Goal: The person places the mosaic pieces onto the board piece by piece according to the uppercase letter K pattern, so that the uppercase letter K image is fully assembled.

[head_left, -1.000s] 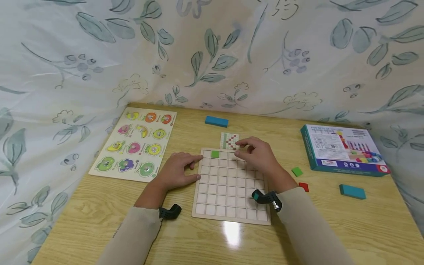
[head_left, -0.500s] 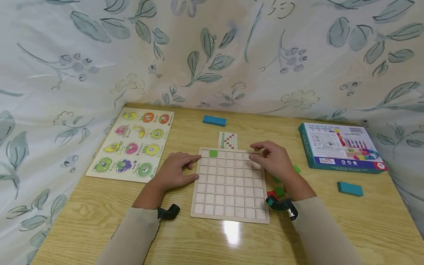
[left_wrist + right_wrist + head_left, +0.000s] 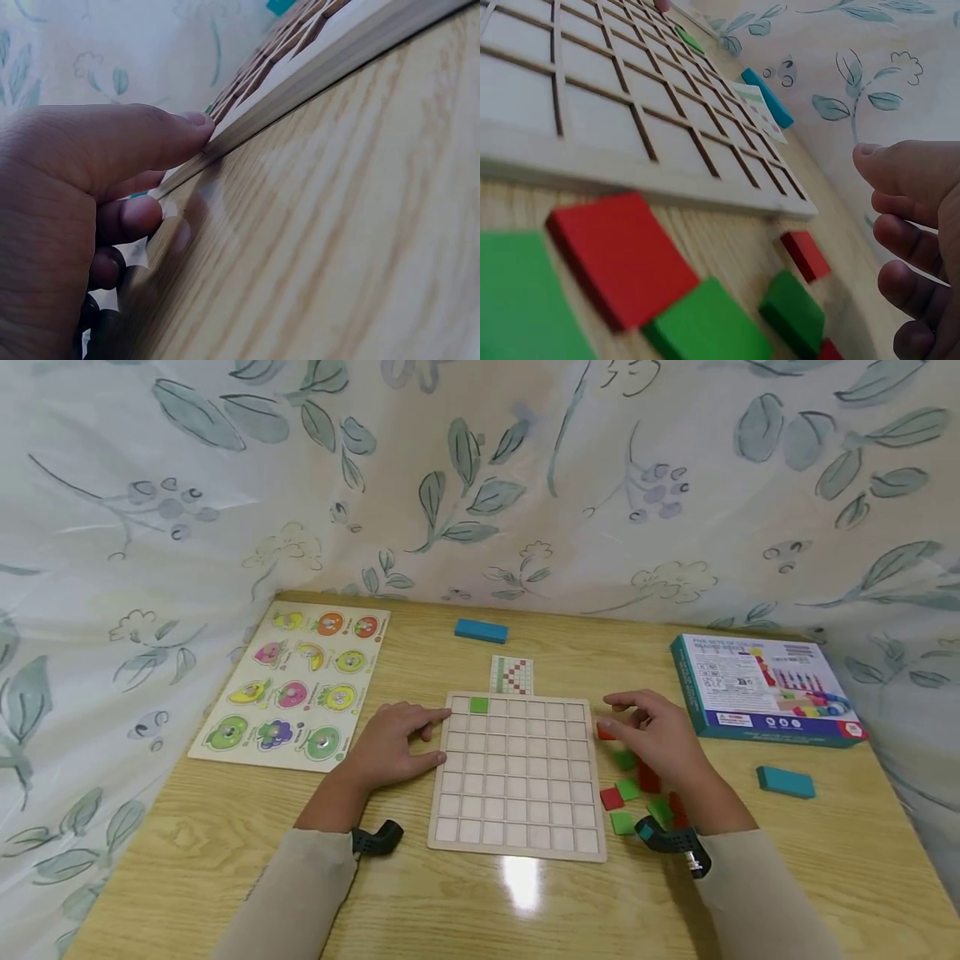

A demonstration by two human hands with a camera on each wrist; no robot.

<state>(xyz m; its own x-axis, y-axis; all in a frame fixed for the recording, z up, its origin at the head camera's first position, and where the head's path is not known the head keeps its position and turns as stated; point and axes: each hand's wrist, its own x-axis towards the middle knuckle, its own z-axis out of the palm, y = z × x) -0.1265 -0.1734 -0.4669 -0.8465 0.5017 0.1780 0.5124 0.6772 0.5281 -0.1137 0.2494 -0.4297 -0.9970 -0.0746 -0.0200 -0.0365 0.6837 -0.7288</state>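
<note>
A wooden grid board [image 3: 517, 764] lies on the table with one green tile [image 3: 478, 704] in its far row, second cell from the left. My left hand [image 3: 393, 747] touches the board's left edge with thumb and forefinger. In the left wrist view, its thumb [image 3: 150, 135] rests against the board's side. To the right of the board my right hand [image 3: 660, 735] hovers above loose tiles, holding nothing that shows. Under and near it lie a red tile [image 3: 612, 798], a green tile [image 3: 622, 823] and several others, partly hidden by the hand and wrist.
A small pattern card [image 3: 512, 675] lies behind the board, with a blue block [image 3: 481, 631] farther back. At left is a fruit puzzle board [image 3: 288, 685]. A box [image 3: 768, 689] and a teal block [image 3: 785, 782] lie at right.
My right hand has moved right, from over the board's far edge to the loose tiles, uncovering the board's right columns. The left hand has stayed at the left edge.
</note>
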